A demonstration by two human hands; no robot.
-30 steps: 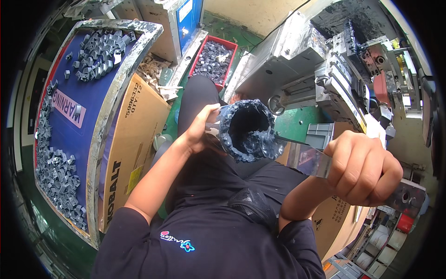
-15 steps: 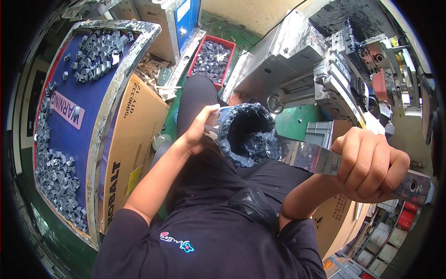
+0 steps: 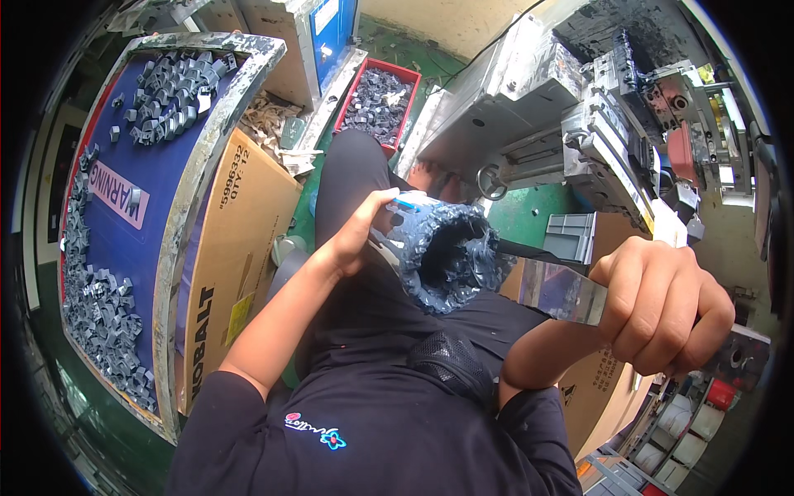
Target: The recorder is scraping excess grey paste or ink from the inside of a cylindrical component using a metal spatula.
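Holding cylindrical tub [image 3: 399, 226], lumpy paste [image 3: 431, 286], metal blade [image 3: 564, 292]

Head camera: the left of two fisheyes worn on the person's head, looking steeply down and ahead, upright and unmirrored.
Black T-shirt [image 3: 372, 413]: close beneath the lens, seen from above, filling the middle of the lower edge.
Left hand [image 3: 361, 231]: close, just left of centre.
Right hand [image 3: 664, 304]: looks larger in the view, toward the right rim.
Blue tabletop [image 3: 178, 169]: along the left side, its frame bowed by the lens.
Red crate [image 3: 408, 112]: farther off, near the top, viewed into its open top.
Handwheel [image 3: 491, 183]: beyond the hands, right of centre.
Pale wall [image 3: 430, 21]: far background, at the top edge.
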